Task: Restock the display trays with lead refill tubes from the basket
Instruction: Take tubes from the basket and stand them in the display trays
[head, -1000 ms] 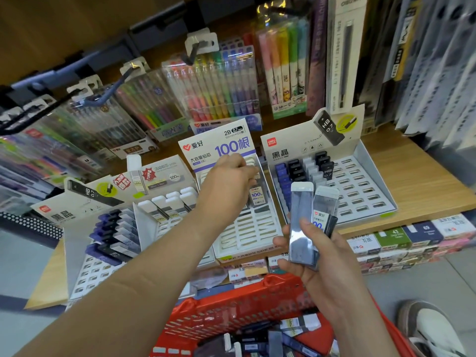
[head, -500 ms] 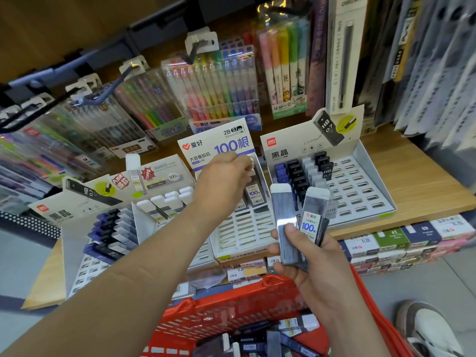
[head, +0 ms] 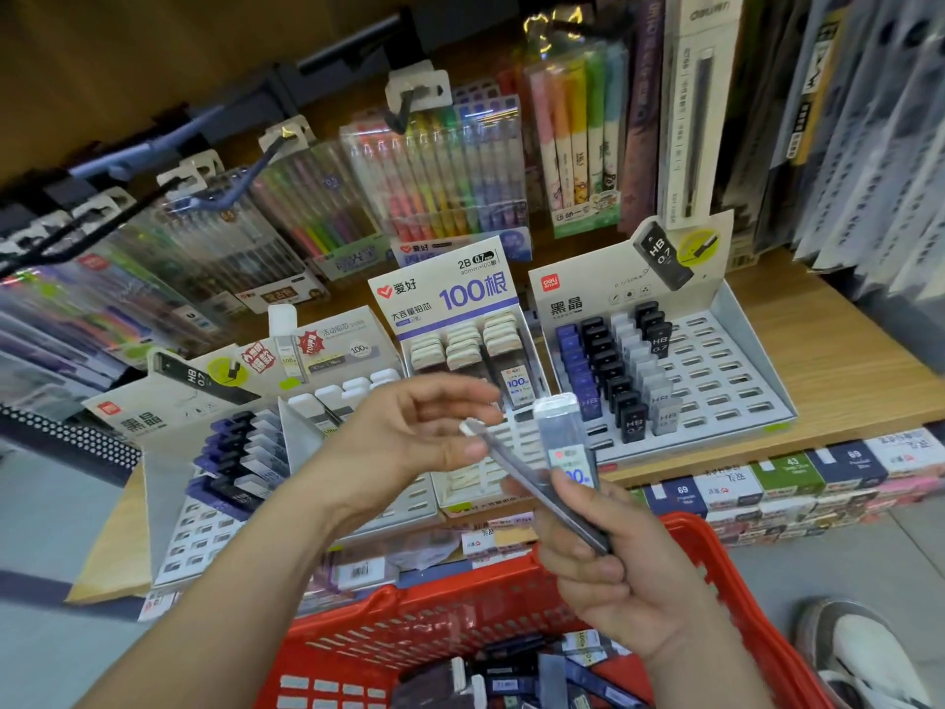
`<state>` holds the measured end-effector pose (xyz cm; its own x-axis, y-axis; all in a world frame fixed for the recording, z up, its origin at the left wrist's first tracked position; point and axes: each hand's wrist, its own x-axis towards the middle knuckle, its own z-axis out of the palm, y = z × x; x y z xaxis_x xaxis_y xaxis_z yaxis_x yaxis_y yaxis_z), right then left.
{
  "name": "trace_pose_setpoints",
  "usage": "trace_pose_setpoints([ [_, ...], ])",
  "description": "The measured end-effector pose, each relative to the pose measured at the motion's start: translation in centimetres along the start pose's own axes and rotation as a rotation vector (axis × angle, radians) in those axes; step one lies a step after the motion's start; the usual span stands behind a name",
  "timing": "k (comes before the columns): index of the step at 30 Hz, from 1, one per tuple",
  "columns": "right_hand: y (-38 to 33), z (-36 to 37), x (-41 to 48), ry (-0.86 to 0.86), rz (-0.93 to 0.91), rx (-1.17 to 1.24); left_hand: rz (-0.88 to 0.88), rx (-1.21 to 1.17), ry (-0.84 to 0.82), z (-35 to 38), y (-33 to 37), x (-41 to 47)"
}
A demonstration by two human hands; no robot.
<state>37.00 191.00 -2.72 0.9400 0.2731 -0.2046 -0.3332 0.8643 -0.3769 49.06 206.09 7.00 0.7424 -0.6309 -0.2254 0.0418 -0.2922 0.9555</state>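
Fingers of the left hand pinch the tilted lead refill tube by its cap; the right hand grips it and an upright tube.

bright, even overhead light; glare on hanging pen packs; wide-angle bending and motion blur at left and right edges.

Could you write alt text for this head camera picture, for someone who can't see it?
The left hand pinches the capped end of a tilted tube that the right hand holds with an upright tube, above a red basket, facing display trays.
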Motion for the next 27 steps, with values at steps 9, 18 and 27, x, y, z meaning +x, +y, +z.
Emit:
trace_pose_setpoints([
  [9,0.4,0.8,1.1,0.25,-0.083,-0.239,0.065,0.357,0.472,-2.3,1.2,-0.3],
  [18,-0.2,-0.1,1.2,0.427,-0.265,-0.211,0.378,1.121,0.54,-3.8,-0.7,1.8],
  [27,-0.1,0.1,1.2,0.419,-0.245,-0.228,0.397,1.209,0.459,-4.1,-2.7,3.6],
])
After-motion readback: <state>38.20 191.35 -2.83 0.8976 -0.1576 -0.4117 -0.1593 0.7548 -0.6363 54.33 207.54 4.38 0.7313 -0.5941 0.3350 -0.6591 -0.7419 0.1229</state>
